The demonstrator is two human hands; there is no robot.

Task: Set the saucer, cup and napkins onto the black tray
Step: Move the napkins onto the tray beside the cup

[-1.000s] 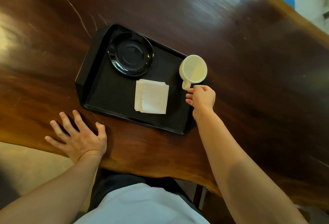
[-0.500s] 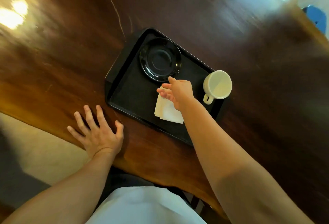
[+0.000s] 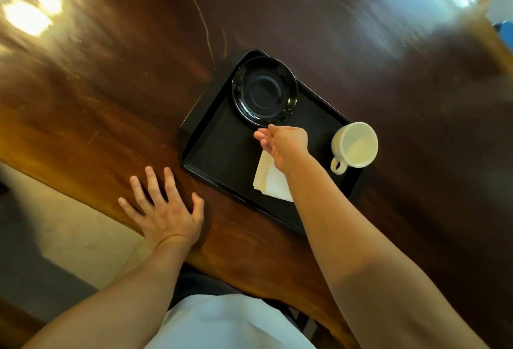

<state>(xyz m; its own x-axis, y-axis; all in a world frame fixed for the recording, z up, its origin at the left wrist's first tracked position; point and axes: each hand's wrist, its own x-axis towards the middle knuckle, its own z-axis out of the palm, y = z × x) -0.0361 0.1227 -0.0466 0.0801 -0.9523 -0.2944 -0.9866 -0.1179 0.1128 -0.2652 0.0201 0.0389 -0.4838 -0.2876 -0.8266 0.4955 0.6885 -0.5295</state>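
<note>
A black tray (image 3: 222, 160) lies on the dark wooden table. A glossy black saucer (image 3: 264, 91) sits in its far left corner. A cream cup (image 3: 355, 145) stands at the tray's right end, handle toward me. White napkins (image 3: 270, 180) lie near the tray's front, partly hidden under my right forearm. My right hand (image 3: 283, 141) hovers over the tray just below the saucer's near rim, fingers loosely apart and holding nothing. My left hand (image 3: 166, 211) rests flat on the table, fingers spread, just left of the tray's front corner.
The wooden table (image 3: 111, 98) has its near edge running diagonally below my left hand, with pale floor (image 3: 69, 237) beyond it. A blue object (image 3: 506, 29) shows at the far right edge. Bright light glares on the table's upper left.
My right hand left the cup's handle and moved left across the tray to the saucer's near rim. The view swung left. My left hand stayed flat on the table.
</note>
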